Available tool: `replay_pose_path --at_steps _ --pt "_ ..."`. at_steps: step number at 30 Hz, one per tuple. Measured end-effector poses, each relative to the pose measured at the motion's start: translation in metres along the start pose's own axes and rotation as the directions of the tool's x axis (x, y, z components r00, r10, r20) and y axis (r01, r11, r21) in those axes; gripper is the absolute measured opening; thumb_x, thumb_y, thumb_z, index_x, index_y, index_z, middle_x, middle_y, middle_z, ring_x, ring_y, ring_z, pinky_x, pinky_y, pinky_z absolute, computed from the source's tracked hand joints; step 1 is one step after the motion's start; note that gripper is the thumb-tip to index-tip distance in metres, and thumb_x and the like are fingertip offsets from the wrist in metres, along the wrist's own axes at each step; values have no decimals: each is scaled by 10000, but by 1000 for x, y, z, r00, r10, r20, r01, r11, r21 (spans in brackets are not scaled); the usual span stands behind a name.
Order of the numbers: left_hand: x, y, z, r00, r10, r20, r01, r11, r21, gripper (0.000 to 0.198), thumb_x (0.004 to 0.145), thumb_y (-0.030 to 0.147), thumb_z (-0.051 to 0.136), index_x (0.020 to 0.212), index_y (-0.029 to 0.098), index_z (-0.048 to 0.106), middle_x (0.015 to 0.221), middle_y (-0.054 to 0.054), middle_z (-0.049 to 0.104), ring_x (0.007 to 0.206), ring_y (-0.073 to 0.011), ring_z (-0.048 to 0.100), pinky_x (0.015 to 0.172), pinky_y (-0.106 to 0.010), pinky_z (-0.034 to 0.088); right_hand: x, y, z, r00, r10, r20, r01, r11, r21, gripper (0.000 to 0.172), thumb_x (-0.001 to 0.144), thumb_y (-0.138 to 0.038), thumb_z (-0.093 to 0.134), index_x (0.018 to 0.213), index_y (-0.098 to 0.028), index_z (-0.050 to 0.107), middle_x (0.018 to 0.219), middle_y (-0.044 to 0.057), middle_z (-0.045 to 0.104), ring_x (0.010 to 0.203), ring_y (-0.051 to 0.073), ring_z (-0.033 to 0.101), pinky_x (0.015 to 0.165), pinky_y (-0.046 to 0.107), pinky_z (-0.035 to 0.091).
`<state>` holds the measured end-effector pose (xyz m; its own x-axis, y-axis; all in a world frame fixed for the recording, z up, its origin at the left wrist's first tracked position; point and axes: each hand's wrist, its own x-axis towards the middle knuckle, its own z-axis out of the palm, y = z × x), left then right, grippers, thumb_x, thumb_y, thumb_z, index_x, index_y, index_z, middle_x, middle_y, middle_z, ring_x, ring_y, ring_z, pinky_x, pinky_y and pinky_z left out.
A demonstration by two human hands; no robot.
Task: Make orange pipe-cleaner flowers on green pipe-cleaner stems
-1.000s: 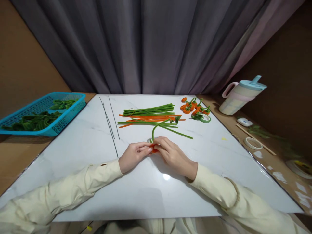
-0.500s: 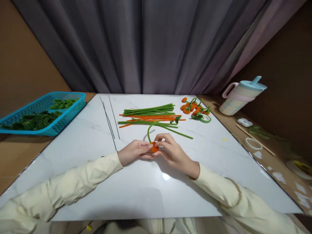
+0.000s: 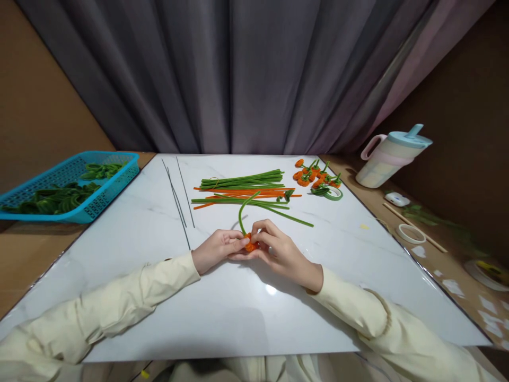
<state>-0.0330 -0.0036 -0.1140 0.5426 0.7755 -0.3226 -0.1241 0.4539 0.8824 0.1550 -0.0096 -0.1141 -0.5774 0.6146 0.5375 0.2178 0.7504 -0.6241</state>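
Note:
Between my two hands is a small orange pipe-cleaner pumpkin (image 3: 250, 245) with a long green stem curving up from its top. My left hand (image 3: 221, 248) pinches its left side, thumb in front and fingers underneath. Thumb and fingertips of my right hand (image 3: 277, 246) press on its right side and top, hiding part of it. Just beyond lie green pipe cleaners (image 3: 242, 180) in a bundle, orange pipe cleaners (image 3: 278, 193), and a few loose green ones (image 3: 298, 219). Finished-looking orange pieces with green stems (image 3: 304, 179) cluster at the back right.
Thin dark wires (image 3: 177, 199) lie left of the pipe cleaners on the white tabletop (image 3: 178, 318). A blue basket (image 3: 89, 209) of green leaf shapes stands at left. Green tape (image 3: 335, 194) sits at back right. Farther right are a tumbler (image 3: 387, 159), a white ring (image 3: 411, 234) and a wooden stick (image 3: 427, 236).
The right fingers have shifted slightly on the orange piece and cover more of it. Its green stem leans a little farther left and stands straighter. Both hands keep their hold.

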Motion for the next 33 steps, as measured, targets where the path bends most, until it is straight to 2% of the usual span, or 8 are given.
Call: replay_pose_path --at_steps 3,9,13,16,21,26,33 --pt "1 0 0 1000 20 -10 -20 1000 -10 347 669 392 756 794 90 638 721 -51 699 725 -156 677 776 -268 509 0 -1 2 999 28 -40 -28 1000 10 107 854 -119 530 921 -191 486 992 61 448 690 106 484 576 232 451" --pt "-1 -1 4 1000 14 -23 -15 999 -43 343 635 350 788 801 87 642 793 -83 717 823 -183 679 880 -340 498 1 -1 4 999 5 -45 -7 999 -43 171 825 -19 449 864 -186 453 959 63 456 746 126 492 638 249 455" --pt "-1 -2 3 1000 23 -10 -23 999 -41 334 648 317 787 859 103 641 816 -75 728 879 -189 678 880 -322 502 0 0 2 999 1 -49 -4 999 -53 155 837 -35 452 871 -186 461 964 67 463 750 127 502 652 253 468" --pt "0 -2 0 999 52 2 -52 998 -30 339 666 309 778 902 109 639 813 -67 732 851 -184 687 867 -308 509 0 1 -1 1000 -3 -24 2 998 -66 133 854 -72 475 932 -179 483 1007 83 466 735 121 511 652 255 481" --pt "0 -1 -1 998 57 -23 -57 998 -23 418 659 326 781 995 135 624 843 -66 735 887 -203 686 805 -293 537 -1 3 -7 999 -36 30 39 992 -119 188 875 -69 430 1001 -185 509 1029 94 492 871 161 547 726 283 497" --pt "-1 2 1 999 38 11 -38 999 4 382 653 314 784 944 118 634 828 -74 737 865 -195 686 813 -300 533 -3 5 -3 998 -69 -4 66 970 -234 164 869 -71 414 941 -188 504 987 90 525 802 160 561 630 263 492" --pt "-1 2 3 999 46 15 -46 999 -2 360 653 309 782 907 104 631 765 -67 731 824 -196 686 854 -343 516 -4 3 2 996 -83 -29 73 968 -239 131 859 -87 412 901 -189 483 962 94 534 739 157 552 579 260 475"
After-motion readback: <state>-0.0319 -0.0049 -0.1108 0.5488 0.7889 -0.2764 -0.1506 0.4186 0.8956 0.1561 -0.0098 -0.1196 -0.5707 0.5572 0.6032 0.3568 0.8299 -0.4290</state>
